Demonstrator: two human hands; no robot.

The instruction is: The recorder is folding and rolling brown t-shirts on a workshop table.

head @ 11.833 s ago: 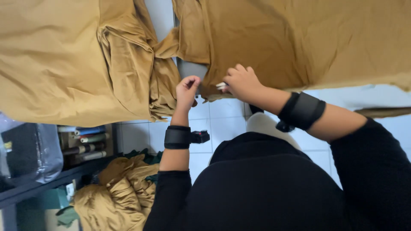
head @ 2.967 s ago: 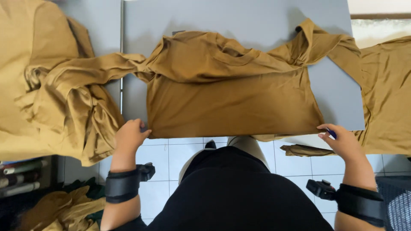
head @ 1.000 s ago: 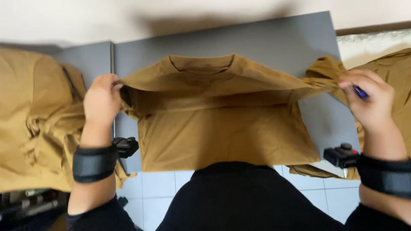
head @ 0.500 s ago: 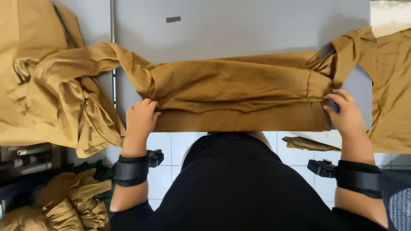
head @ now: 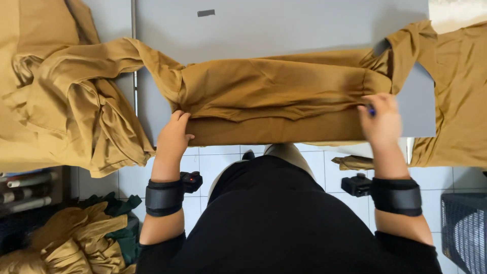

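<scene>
A mustard-brown garment (head: pixel 274 96) lies folded lengthwise across the near edge of a grey table (head: pixel 284 30). My left hand (head: pixel 175 134) presses its left end at the table edge, fingers closed over the cloth. My right hand (head: pixel 383 119) grips the right end of the fold, with a small blue object (head: pixel 371 109) between the fingers. Both wrists wear black bands with small black devices. The garment's left sleeve trails into a heap of the same cloth (head: pixel 66 101).
Another brown garment (head: pixel 456 96) lies at the table's right end. More brown and green cloth (head: pixel 76 238) is piled on the floor at lower left by a low shelf (head: pixel 25 193). A dark mesh basket (head: pixel 464 228) stands at lower right on white floor tiles.
Over the last second the upper half of the garment came down toward me, folding it into a narrow band. My hands now rest at the band's two ends.
</scene>
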